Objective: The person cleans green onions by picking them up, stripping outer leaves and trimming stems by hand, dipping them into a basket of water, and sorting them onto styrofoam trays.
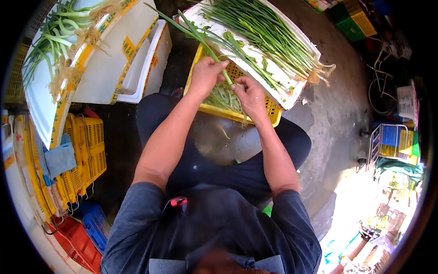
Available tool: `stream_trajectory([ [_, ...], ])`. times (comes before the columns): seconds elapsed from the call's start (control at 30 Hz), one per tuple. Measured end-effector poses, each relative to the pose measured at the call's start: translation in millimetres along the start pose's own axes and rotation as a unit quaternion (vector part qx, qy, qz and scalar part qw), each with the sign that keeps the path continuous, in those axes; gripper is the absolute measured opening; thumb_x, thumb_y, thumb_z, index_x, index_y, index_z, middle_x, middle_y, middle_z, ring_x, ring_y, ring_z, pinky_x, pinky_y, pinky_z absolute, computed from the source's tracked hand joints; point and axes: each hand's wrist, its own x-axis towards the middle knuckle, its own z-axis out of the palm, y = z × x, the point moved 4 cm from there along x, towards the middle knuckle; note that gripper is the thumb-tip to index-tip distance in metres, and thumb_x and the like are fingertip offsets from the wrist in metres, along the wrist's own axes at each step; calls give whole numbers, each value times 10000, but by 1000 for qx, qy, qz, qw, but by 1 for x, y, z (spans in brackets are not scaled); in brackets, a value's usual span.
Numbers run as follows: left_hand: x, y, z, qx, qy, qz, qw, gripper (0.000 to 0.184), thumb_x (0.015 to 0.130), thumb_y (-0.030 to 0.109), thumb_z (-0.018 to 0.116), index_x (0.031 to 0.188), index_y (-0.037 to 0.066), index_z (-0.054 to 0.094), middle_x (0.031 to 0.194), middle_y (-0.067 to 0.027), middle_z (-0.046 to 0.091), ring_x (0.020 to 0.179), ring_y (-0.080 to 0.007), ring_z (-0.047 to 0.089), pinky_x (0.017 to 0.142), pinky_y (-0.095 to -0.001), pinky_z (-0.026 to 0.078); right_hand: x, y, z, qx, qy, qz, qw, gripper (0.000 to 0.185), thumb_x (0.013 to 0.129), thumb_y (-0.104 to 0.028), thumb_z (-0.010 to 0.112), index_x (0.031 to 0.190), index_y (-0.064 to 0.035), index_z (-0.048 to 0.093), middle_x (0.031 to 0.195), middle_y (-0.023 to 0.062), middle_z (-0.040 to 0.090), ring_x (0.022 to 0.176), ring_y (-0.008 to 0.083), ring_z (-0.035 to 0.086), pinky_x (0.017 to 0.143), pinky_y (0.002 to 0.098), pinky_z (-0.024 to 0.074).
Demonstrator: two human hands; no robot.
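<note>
My left hand (206, 76) and my right hand (250, 97) pinch one long scallion (209, 49) between them, over a yellow plastic crate (237, 116). Its green leaves run up and away to the upper left, and its lower end is at my right fingertips. Pale stringy trimmings (222, 98) lie inside the crate. A white foam board (297, 87) rests across the crate's far side, carrying a bundle of scallions (262, 39) with roots pointing right. Some loose stalks and leaf scraps lie along the board's near edge.
More rooted scallions (57, 34) lie on white foam boxes (107, 68) at upper left. Stacked yellow crates (91, 141) and a red crate (75, 244) stand at left. A bicycle (382, 86) is at right, above a metal cart (388, 141). My knees flank the yellow crate.
</note>
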Motion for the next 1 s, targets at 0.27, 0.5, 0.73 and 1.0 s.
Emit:
stream_trajectory([
  [0.27,-2,4,2,2,6,23,1000,307,850,243,789,769,17,597,680,-33,605,549,-110,592,511,-251,478,-1,-5,12,-80,23,-42,996,112,852,-91,693,904,1,659,840,179,641,755,347,637,686,418,502],
  [0.5,0,-1,3,19,9,27,999,313,854,246,788,774,4,605,673,-47,616,544,-119,605,501,-259,479,-7,-9,16,-131,52,-95,985,77,853,-57,676,858,-3,622,845,188,618,786,390,622,703,445,498],
  [0.73,6,-8,0,-46,18,-7,999,274,897,217,747,786,15,599,700,-58,631,542,-135,608,503,-272,504,-25,-4,12,104,99,-86,986,68,951,-51,613,955,-21,552,859,120,644,803,262,626,788,377,503],
  [1.0,11,-11,-11,-120,14,-66,990,226,942,212,698,888,21,591,808,-97,664,628,-159,642,580,-309,568,-51,-1,-12,483,120,70,865,102,1010,-111,582,992,-69,491,732,35,518,707,166,520,976,480,482],
])
